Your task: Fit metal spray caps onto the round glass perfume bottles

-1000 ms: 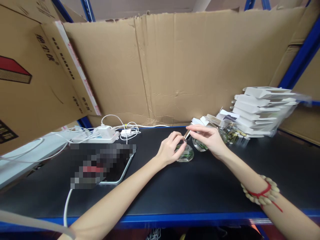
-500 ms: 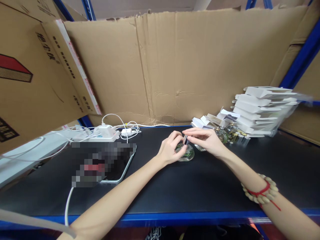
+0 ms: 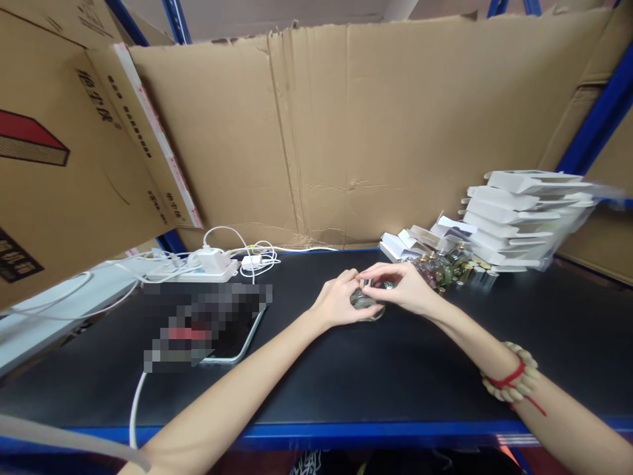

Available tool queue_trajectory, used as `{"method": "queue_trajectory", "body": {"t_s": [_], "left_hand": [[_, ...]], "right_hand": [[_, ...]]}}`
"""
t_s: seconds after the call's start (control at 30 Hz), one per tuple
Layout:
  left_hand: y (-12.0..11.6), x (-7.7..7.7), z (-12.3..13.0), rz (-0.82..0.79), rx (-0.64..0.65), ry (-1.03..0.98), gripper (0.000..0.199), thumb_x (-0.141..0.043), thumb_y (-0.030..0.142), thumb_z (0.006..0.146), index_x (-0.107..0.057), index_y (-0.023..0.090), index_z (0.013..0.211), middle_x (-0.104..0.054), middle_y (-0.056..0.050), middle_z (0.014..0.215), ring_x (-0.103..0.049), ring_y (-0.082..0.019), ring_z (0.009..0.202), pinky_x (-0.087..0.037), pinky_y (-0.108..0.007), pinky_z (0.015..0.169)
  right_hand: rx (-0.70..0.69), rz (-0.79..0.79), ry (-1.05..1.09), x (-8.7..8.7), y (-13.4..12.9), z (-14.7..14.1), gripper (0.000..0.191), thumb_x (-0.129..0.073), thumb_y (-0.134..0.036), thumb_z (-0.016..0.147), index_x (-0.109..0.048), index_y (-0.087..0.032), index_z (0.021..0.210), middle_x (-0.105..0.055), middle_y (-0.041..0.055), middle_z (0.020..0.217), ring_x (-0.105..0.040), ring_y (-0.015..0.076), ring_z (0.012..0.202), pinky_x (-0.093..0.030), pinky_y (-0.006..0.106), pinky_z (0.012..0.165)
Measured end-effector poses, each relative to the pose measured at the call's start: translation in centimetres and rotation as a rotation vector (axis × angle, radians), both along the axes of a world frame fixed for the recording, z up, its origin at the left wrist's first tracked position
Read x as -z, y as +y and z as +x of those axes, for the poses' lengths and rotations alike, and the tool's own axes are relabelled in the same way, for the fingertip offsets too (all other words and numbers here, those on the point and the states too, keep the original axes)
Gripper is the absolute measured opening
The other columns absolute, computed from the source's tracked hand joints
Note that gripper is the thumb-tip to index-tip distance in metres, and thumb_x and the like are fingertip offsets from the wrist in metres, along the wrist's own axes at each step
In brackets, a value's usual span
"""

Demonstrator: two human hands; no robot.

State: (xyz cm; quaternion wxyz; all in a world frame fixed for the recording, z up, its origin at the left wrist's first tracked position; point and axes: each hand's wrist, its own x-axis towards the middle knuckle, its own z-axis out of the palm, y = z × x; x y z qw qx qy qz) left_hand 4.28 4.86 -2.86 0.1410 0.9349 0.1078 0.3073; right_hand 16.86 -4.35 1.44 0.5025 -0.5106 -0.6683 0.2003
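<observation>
Centred before me on the black tabletop is a small round glass bottle, largely covered by my fingers. My left hand curls around its left side, thumb along the near face. Over the bottle's top, my right hand pinches a small shiny piece that looks like a cap; whether it sits on the neck is hidden by the fingers. Just behind my right hand lie several similar glass bottles with gold-coloured necks.
Small shiny caps stand right of the bottles, below stacked white cartons. Opened small boxes lie behind. A tablet, partly pixelated, and a power strip with white cables are on the left. Cardboard walls the back.
My right hand has come down with the small shiny piece onto the bottle's top. My left hand has moved from that piece to close around the bottle.
</observation>
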Motion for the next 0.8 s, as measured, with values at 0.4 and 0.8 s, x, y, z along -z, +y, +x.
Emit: {"method": "queue_trajectory", "body": {"t_s": [0.4,0.8], "left_hand": [[1.2,-0.8,0.0,0.009,-0.229,0.168,0.033,-0.063,0.041,0.074,-0.056,0.016,0.094,-0.054,-0.002,0.092,-0.051,-0.017,0.091,-0.043,-0.023,0.071],[4.2,-1.8,-1.8,-0.116,-0.772,0.389,0.043,-0.041,0.024,0.090,-0.029,0.012,0.130,-0.044,-0.011,0.117,-0.051,-0.021,0.101,-0.047,-0.029,0.077]], "right_hand": [[0.042,0.082,-0.291,1.7,0.4,0.2,0.043,-0.055,-0.022,0.077,-0.046,-0.017,0.118,-0.051,0.0083,0.115,-0.050,0.0174,0.104,-0.045,0.032,0.086],[0.800,0.070,-0.944,-0.5,-0.7,0.8,0.020,-0.064,-0.019,0.069,-0.064,-0.018,0.089,-0.060,0.0042,0.088,-0.057,0.0201,0.079,-0.045,0.026,0.055]]}}
